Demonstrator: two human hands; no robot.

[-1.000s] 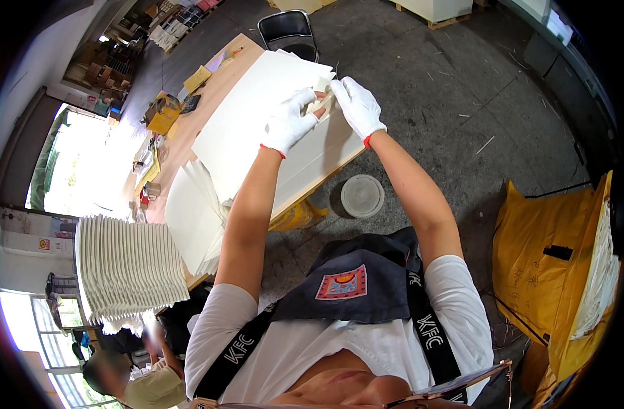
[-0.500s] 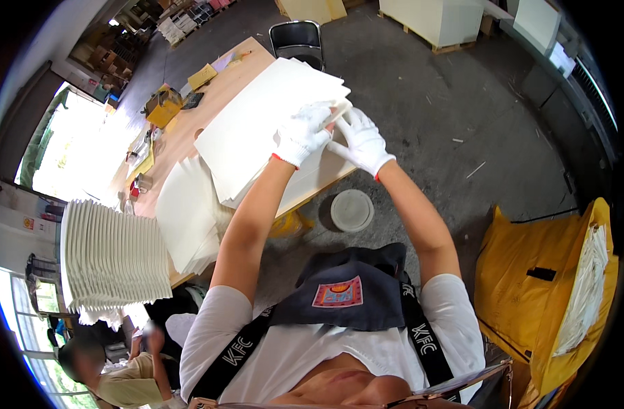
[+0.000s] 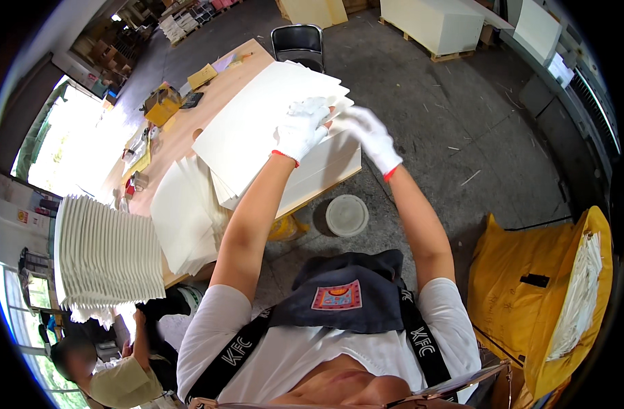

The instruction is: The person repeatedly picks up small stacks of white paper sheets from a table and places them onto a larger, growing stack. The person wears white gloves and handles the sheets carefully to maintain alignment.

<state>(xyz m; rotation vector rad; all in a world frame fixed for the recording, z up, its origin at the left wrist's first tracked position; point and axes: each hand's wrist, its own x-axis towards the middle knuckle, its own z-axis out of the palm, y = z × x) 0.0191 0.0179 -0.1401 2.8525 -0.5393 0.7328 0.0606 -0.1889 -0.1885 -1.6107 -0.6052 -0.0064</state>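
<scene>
A stack of large white sheets (image 3: 247, 126) lies on the wooden table, its upper sheets slightly staggered. My left hand (image 3: 302, 129), in a white glove with a red cuff, rests on the stack by its right edge, fingers bent round the edges of the upper sheets. The fingertips are partly hidden. Beside that same edge is my right hand (image 3: 372, 138), also gloved; its fingers are smeared by motion. Below the top sheets, more of the white stack (image 3: 325, 163) shows along the table's near edge.
Fanned white sheets (image 3: 182, 218) and a tall rippled pile (image 3: 107, 252) stand to the left. A yellow box (image 3: 162, 105) sits on the table (image 3: 240, 61). A lidded bucket (image 3: 347, 215), a black chair (image 3: 297, 42) and a yellow bag (image 3: 523, 279) surround me. Another person (image 3: 121, 378) is at lower left.
My right hand has shifted slightly right, away from the sheet edge, and is now blurred. My left hand stays in nearly the same place. The other person's arm has moved.
</scene>
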